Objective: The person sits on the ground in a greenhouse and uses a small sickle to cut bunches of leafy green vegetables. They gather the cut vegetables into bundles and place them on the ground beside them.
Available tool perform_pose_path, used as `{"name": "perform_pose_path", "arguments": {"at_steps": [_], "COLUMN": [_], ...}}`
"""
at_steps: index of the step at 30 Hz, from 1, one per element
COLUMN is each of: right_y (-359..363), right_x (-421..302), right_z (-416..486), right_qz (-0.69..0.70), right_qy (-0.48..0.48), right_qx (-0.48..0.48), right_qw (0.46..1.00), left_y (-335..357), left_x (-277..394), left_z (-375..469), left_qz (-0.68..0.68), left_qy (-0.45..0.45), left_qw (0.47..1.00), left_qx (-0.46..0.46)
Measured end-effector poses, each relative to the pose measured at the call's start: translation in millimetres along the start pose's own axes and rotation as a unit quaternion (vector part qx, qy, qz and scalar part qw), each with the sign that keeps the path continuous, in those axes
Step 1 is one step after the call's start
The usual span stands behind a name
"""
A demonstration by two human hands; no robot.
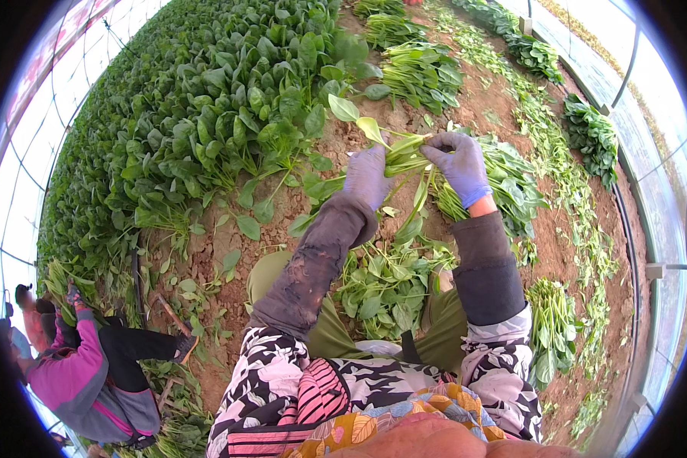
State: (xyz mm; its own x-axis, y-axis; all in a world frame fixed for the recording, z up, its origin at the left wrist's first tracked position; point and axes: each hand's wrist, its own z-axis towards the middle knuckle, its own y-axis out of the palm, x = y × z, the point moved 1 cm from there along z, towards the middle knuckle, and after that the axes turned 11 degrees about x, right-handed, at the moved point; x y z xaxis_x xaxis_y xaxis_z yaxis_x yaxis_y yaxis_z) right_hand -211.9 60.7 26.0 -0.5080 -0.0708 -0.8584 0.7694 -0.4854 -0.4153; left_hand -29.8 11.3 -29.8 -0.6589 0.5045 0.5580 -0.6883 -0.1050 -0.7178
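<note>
A small bunch of spinach (405,153) lies sideways in my left hand (366,176), which wears a thin purple glove. Its pale stem ends point right, and one yellowish leaf (371,129) sticks up from it. With thumb and fingers, my right hand (461,163), gloved alike, pinches at those stem ends. Some loose stems and leaves hang down between the two hands. Just beyond and below my right hand, a pile of spinach (506,180) rests on the soil. Loose spinach leaves (386,286) are heaped between my legs.
A dense bed of growing spinach (206,103) fills the left. Bunched piles (421,74) continue ahead, with another pile (552,332) at my right side. Plucked leaves (584,229) litter the soil beside a greenhouse wall (658,217). A co-worker (91,378) crouches at left near a wooden-handled tool (173,314).
</note>
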Motion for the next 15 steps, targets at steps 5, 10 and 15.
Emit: {"name": "perform_pose_path", "arguments": {"at_steps": [5, 10, 15], "right_y": [1, 3, 3], "right_x": [-4, -11, -13], "right_z": [-3, -7, -8], "right_qz": [-0.007, -0.1, -0.201], "right_qy": [-0.034, -0.177, -0.265], "right_qx": [0.017, 0.078, 0.054], "right_qw": [0.999, 0.976, 0.942], "left_y": [1, 4, 3], "left_x": [-1, -1, -2], "left_z": [3, 1, 0], "left_qz": [-0.08, -0.117, -0.134], "left_qy": [-0.101, -0.134, -0.134], "left_qw": [0.99, 0.978, 0.974], "left_qx": [-0.063, -0.108, -0.126]}}
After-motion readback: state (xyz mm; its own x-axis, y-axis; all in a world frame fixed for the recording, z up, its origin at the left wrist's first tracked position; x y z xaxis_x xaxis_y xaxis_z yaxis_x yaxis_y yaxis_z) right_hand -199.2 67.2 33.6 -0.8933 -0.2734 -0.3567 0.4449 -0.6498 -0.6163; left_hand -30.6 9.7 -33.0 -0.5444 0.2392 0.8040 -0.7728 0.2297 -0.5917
